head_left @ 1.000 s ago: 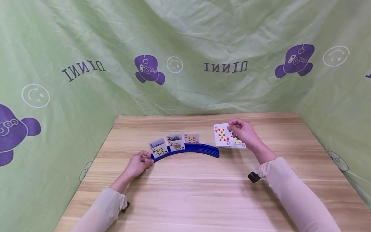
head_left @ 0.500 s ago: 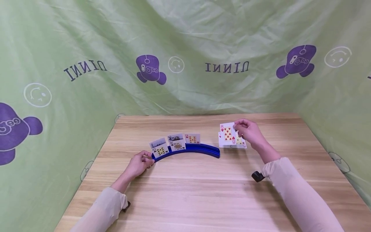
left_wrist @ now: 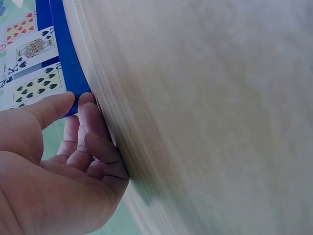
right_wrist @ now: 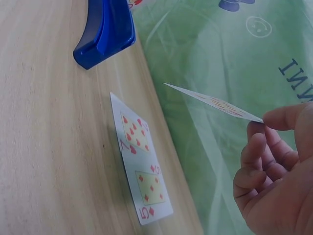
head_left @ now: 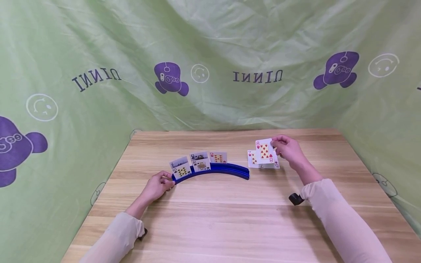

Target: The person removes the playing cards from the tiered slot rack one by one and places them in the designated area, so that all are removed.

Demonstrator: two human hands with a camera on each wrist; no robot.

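My left hand (head_left: 159,186) pinches the left end of a curved blue playing card holder (head_left: 230,168) between thumb and fingers. Standing in its slots are a ten of spades (left_wrist: 39,87), a king of spades (head_left: 201,165), a nine of hearts (head_left: 218,157) and partly hidden cards behind the front ones. Off the holder's right end, my right hand (head_left: 287,149) pinches an eight of hearts (head_left: 264,151) by its edge, raised above the table. Beneath it, a seven of hearts (right_wrist: 134,131) and a five of diamonds (right_wrist: 150,188) lie face up side by side.
Everything stands on a wood-grain table (head_left: 210,219). A green printed cloth (head_left: 217,102) hangs behind it and along both sides. Black devices, one (head_left: 296,199) by the right wrist, are worn at both sleeves.
My right hand has moved right with the eight of hearts, away from the holder's end, so more of the seven of hearts below shows. My left hand has kept its grip on the holder.
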